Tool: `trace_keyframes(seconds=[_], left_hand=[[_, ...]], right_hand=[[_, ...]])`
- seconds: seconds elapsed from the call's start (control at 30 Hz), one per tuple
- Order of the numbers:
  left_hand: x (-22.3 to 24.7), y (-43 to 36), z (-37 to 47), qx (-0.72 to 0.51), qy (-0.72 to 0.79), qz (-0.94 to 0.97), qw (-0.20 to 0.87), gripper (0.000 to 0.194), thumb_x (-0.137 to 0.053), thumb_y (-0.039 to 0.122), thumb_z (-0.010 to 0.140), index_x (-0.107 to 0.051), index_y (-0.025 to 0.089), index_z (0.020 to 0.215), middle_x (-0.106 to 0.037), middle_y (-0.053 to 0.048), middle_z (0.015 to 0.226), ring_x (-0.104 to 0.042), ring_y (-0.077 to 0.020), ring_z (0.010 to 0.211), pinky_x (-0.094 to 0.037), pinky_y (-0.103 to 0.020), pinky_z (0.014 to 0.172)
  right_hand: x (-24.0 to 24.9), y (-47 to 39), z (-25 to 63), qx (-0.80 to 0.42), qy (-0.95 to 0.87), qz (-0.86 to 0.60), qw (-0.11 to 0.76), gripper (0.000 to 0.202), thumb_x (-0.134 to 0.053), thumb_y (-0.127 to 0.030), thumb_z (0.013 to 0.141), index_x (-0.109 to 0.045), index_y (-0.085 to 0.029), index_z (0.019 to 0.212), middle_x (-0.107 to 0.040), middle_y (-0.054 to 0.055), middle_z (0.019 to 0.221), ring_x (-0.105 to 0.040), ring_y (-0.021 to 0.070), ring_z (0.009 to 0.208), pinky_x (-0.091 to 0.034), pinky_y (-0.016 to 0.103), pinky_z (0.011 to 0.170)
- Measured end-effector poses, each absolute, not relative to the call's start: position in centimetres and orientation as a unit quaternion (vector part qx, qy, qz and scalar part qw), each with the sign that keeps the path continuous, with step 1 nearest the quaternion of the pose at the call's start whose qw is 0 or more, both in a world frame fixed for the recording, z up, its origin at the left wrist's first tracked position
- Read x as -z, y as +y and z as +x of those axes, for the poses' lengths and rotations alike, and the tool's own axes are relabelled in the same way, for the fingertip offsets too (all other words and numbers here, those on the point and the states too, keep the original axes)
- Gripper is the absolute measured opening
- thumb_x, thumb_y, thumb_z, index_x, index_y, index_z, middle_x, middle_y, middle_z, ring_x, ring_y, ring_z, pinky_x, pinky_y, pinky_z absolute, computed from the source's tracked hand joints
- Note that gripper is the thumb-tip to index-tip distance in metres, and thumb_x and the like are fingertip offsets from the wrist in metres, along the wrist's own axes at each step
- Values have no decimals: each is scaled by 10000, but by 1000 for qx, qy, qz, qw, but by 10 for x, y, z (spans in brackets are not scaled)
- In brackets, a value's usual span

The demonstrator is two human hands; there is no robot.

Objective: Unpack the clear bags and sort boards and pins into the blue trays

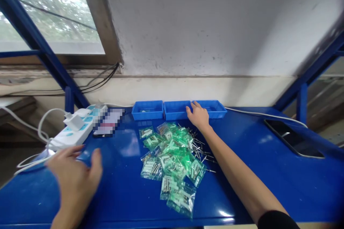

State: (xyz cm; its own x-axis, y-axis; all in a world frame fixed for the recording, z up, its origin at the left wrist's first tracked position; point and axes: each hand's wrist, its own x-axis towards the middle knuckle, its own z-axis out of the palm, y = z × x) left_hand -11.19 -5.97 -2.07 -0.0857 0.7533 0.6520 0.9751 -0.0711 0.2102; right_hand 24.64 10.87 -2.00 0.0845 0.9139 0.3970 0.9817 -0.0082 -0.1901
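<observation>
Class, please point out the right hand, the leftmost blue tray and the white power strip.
Right hand (pixel 199 115): head view, on the back of the hand.
Leftmost blue tray (pixel 148 116): head view, on its front wall.
White power strip (pixel 84 126): head view, on its casing.

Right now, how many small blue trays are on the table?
3, in one row along the table's back: left tray, middle tray and right tray. The right hand partly covers the last two.

three blue trays (pixel 176 115); two hands (pixel 199 115); one power strip (pixel 77 128); heaped packets (pixel 174 166) beyond counting.
</observation>
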Motion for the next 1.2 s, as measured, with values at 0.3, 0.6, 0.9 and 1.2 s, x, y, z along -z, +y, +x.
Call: trace_keyframes(seconds=[0.3,0.6,0.9,1.2], left_hand=[[2,54,22,250,-498,-826,84,347,-484,305,854,-492,158,1168,-522,-140,1233,-478,-294,1149,-424,-429,918],[26,113,40,277,-528,-801,57,354,-459,315,880,-509,190,1207,-540,-123,1296,-513,-276,1160,-252,-515,1037],[19,68,0,255,-468,-846,23,297,-393,316,911,-547,189,1132,-605,-84,1099,-567,-237,996,-440,-389,885],[25,68,-38,152,-580,-793,-104,208,-521,376,823,-578,191,898,-618,-71,916,-603,-243,817,-466,-354,689]], right_hand=[[20,105,242,107,-680,-695,207,484,-214,-389,958,-485,-135,1268,-459,146,1364,-590,234,1055,-380,351,908],[25,116,240,116,-676,-696,211,498,-205,-389,957,-481,-120,1273,-465,154,1357,-592,237,1049,-396,353,896],[10,106,251,107,-690,-641,319,483,-340,-414,927,-565,-83,1198,-518,174,1282,-423,256,1221,-317,369,1018],[2,27,222,-21,-732,-569,374,299,-451,-369,887,-671,-180,961,-643,86,921,-519,242,944,-405,363,863]])
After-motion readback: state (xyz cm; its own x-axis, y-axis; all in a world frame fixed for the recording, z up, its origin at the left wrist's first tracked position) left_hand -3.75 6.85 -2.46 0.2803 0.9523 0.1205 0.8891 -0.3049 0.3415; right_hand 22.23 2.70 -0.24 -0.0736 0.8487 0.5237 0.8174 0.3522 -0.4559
